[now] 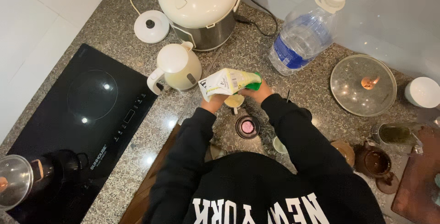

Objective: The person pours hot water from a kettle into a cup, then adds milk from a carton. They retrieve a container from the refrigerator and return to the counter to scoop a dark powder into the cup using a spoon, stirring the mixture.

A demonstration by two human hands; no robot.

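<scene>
Both my hands hold a white and yellow-green pouch (pixel 228 81) tipped on its side over a small cup (pixel 234 101) on the granite counter (pixel 137 160). My left hand (pixel 214 101) grips the pouch's white left end. My right hand (pixel 256 91) grips its green right end. The cup shows a pale yellowish inside beneath the pouch. Just nearer to me stands a small dark round container (pixel 247 127) with a pink centre. Black sleeves cover both my arms.
A cream kettle (pixel 176 68), its base (pixel 151 26) and a rice cooker (pixel 201 8) stand at the back. A black induction hob (pixel 91 114) with a lidded pot (pixel 27 178) lies left. On the right are a water bottle (pixel 305 36), a glass lid (pixel 363 85) and brown cups (pixel 376 162).
</scene>
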